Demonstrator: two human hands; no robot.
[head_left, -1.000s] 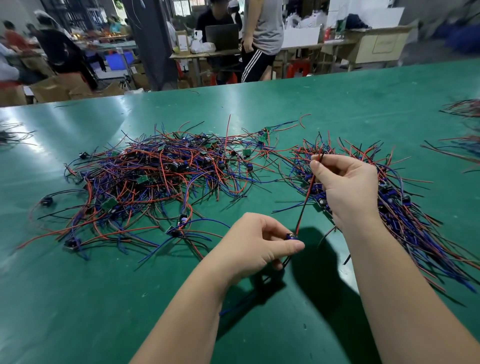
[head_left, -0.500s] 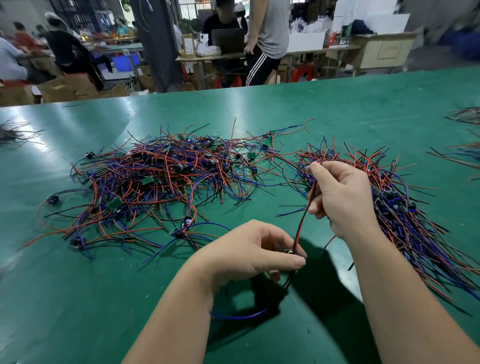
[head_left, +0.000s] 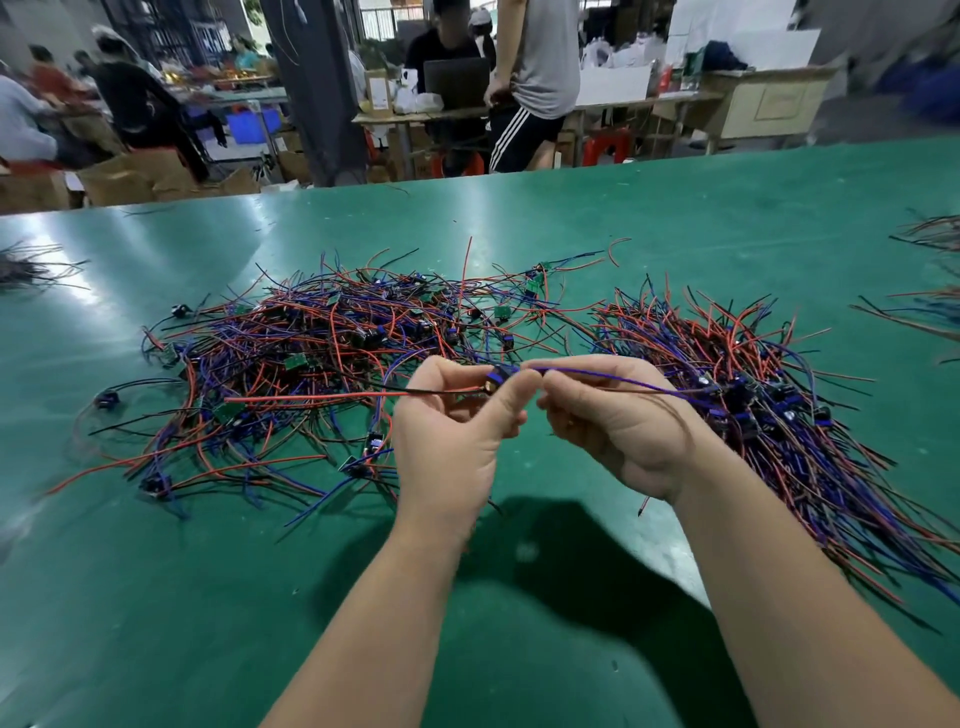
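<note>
My left hand (head_left: 457, 431) pinches a small blue component (head_left: 498, 375) with wires, held up above the green table (head_left: 156, 597). Its red wire (head_left: 322, 397) and a black one stick out to the left. My right hand (head_left: 618, 421) pinches the blue wire (head_left: 623, 381) right beside the component; that wire runs out to the right. Behind my left hand lies a tangled heap of red, blue and black wired parts (head_left: 311, 353). A second, more combed pile (head_left: 769, 410) lies under and right of my right hand.
More wire bundles lie at the table's far left edge (head_left: 31, 267) and far right edge (head_left: 930, 291). Beyond the table stand people (head_left: 535, 83), cardboard boxes (head_left: 130, 176) and work benches (head_left: 623, 104).
Both hands rose and came together. The wired part turned from hanging steeply to lying level: red wire now points left, blue wire right. My right hand moved from the red wire to the blue one.
</note>
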